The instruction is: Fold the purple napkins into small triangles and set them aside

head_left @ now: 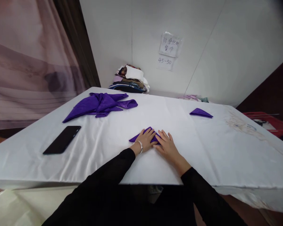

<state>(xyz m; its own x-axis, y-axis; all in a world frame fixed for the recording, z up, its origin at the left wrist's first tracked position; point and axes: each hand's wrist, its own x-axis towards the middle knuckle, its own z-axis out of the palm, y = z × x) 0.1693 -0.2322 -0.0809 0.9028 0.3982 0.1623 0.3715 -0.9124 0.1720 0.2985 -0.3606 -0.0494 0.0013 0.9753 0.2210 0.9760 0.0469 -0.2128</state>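
A purple cloth napkin [135, 138], folded into a triangle, lies on the white tablecloth [165, 169] in front of me. My left hand [146, 140] rests flat on its middle, fingers stretched out, a silver bracelet on the wrist. At the napkin's right side lies my right hand [167, 145], fingers spread, its tips touching the cloth. Both hands cover much of the napkin. Another folded purple napkin [201, 113] sits farther back on the right. Toward the back left is a loose heap of purple napkins [96, 104].
A black phone or tablet [62, 140] lies at the left. Behind the table are a stack of folded clothes [129, 78] and handwritten paper signs [169, 45] on the wall. A red basket [269, 122] stands past the right edge; a curtain [25, 62] hangs at left.
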